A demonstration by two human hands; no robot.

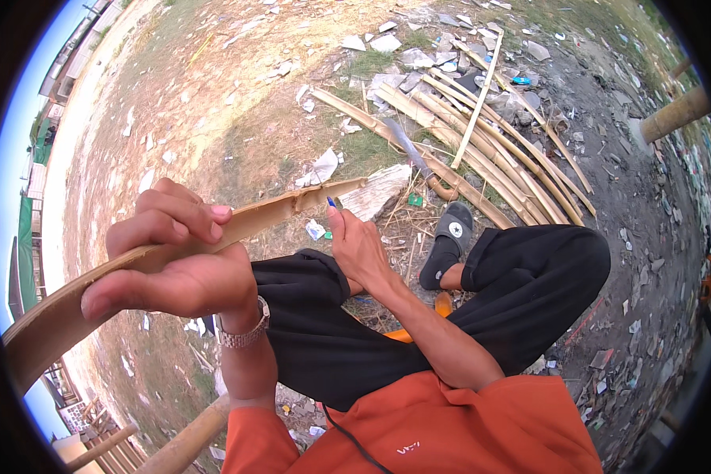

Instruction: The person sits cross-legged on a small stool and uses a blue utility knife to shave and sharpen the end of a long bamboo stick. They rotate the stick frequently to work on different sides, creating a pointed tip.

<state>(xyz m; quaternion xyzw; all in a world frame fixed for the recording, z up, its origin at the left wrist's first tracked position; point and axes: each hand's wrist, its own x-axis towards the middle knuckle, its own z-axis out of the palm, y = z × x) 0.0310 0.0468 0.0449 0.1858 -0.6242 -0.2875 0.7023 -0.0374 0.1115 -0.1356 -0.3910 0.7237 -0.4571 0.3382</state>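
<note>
My left hand (169, 261) grips a long split bamboo strip (276, 209) that runs from the lower left rim up toward the middle. A metal watch sits on that wrist. My right hand (358, 246) holds a small blue pen-like marker (331, 203) with its tip against the strip near its far end. I sit with knees bent in black trousers (529, 284) and an orange shirt.
A pile of split bamboo strips (482, 150) lies on the ground ahead, with a long-bladed knife (418, 162) beside it. A black sandal (448, 241) is on my foot. Paper scraps and rubble litter the dirt. A bamboo pole (675, 114) stands at the right.
</note>
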